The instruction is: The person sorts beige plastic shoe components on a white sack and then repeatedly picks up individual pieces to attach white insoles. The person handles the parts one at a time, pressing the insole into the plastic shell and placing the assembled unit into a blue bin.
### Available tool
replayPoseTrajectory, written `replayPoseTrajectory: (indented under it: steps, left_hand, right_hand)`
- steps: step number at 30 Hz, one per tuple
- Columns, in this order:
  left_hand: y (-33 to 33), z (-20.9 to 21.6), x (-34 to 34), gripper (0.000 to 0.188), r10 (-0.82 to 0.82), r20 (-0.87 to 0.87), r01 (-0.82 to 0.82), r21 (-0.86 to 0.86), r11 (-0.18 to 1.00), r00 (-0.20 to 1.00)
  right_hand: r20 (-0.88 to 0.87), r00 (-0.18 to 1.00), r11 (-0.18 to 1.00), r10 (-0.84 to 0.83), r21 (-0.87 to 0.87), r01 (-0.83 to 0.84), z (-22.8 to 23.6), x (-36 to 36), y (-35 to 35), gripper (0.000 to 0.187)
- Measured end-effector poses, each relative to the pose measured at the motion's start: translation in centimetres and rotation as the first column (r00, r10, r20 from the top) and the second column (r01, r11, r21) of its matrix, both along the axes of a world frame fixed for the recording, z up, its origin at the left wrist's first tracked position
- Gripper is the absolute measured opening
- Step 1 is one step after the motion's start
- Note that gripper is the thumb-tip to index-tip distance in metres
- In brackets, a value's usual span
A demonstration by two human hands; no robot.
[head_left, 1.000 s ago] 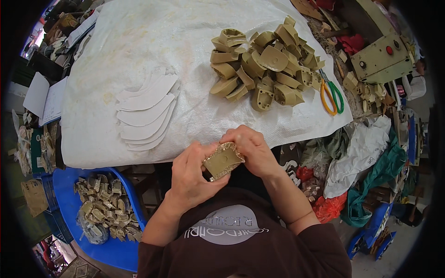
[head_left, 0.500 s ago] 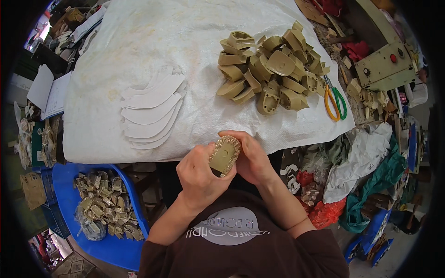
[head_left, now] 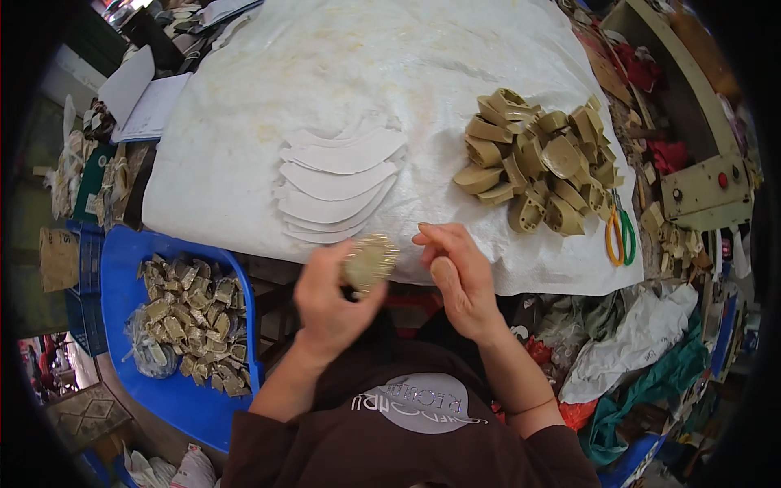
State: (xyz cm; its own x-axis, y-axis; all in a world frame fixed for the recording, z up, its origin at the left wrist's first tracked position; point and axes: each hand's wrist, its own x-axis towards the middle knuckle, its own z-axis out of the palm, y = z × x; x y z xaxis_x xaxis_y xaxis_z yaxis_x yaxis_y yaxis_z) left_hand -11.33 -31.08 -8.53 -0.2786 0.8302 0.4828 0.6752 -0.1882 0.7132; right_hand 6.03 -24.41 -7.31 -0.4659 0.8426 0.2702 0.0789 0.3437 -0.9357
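Note:
My left hand [head_left: 322, 297] grips a shoe heel [head_left: 370, 263] by its side, just off the table's front edge. The heel is olive, with a rim of glittery gold pleats around its face; motion blurs it a little. To its right, my right hand [head_left: 462, 283] is apart from it, fingers loosely bent and thumb held away, with nothing visible in it. Beyond my hands lie several overlapping curved white pieces [head_left: 338, 191], like paper-backed strips. Bare olive heels [head_left: 561, 154] are heaped farther right on the white sheet [head_left: 236, 163].
At lower left a blue tub [head_left: 114, 325] holds many gold-covered heels [head_left: 195, 321] and a clear plastic bag [head_left: 150, 350]. Orange-and-green-handled scissors [head_left: 621, 236] lie by the heap. A control box [head_left: 706, 195] stands at right, above crumpled bags [head_left: 630, 342]. An open notebook [head_left: 150, 106] sits far left.
My right hand has let go of the heel and moved right. My left hand has carried the heel slightly left and tilted it. The whole view has shifted.

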Motion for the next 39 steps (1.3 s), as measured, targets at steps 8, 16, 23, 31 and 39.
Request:
replayPoseTrajectory:
  steps: [8,16,23,31,39]
  left_hand:
    - [-10.8,-4.0,-18.2,0.049,0.724,-0.274,-0.769,-0.109,0.63,0.633]
    - [-5.7,-1.0,-14.7,0.037,0.583,-0.24,-0.596,0.019,0.803,0.777]
    - [4.4,1.8,-5.7,0.041,0.027,-0.334,-0.026,0.009,1.0,0.942]
    - [6.0,0.2,-5.2,0.047,0.092,-0.497,-0.169,-0.112,0.979,0.863]
    - [3.9,4.0,-1.1,0.044,-0.162,-0.198,0.123,-0.195,0.973,0.967]
  right_hand:
    - [0.204,0.969,0.915,-0.136,0.401,0.044,0.9,-3.4,5.4,0.029]
    - [0.317,0.931,0.906,-0.178,0.422,0.029,0.4,-6.9,8.6,0.023]
    - [0.47,0.849,0.834,-0.242,0.548,-0.066,-0.3,-8.7,10.0,0.012]
    - [0.179,0.962,0.885,-0.208,0.453,0.107,-0.8,-6.2,9.9,0.006]
    - [0.16,0.971,0.851,-0.179,0.521,0.071,2.2,0.0,4.0,0.015]
